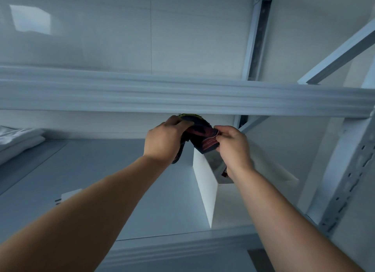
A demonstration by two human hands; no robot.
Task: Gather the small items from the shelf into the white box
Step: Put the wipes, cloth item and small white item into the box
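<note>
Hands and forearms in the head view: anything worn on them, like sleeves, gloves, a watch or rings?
Nothing worn that shows. The left hand and right hand are bare, without gloves, and both forearms are uncovered up to the frame edge. No watch, bracelet or ring is visible.

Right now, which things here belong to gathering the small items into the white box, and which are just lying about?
Part of the job:
- dark fabric item, held by both the left hand and the right hand
- white box, open, on the shelf beneath the hands

Lying about:
- folded white cloth, far left
- small white object, near the left forearm
</note>
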